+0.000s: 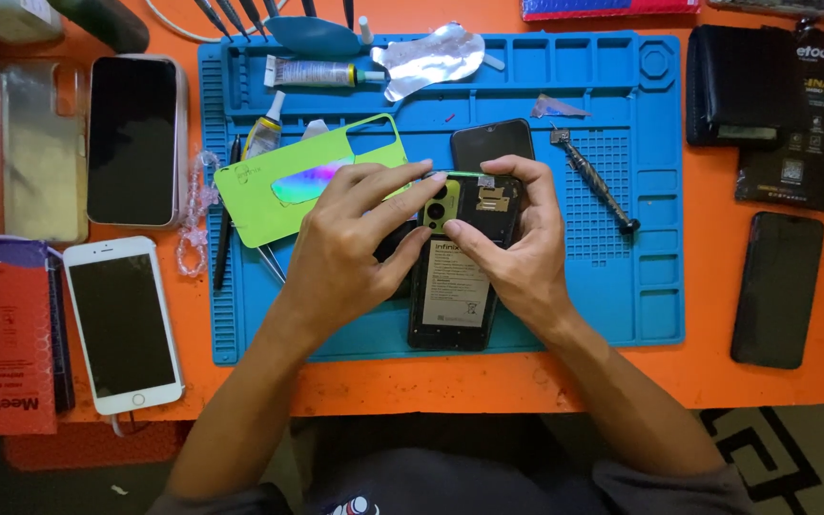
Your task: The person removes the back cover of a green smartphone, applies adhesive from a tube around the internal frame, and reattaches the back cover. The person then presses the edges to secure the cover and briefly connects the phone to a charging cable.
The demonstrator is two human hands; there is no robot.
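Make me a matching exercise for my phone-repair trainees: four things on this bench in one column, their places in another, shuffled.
Things:
1. opened phone
2. green back cover
3. white phone
4. screwdriver

Places:
A. on the orange table, left of the blue mat
B. on the mat, right of both hands
C. held between the left hand and right hand
D. on the mat's left part, beside the left hand

Pairs: 1-C, 2-D, 3-A, 4-B

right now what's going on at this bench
A person has both hands on an opened phone lying on a blue repair mat. The left hand and right hand pinch at its top end near the green camera block. The phone's green back cover lies off to the side on the mat, beside a screwdriver.
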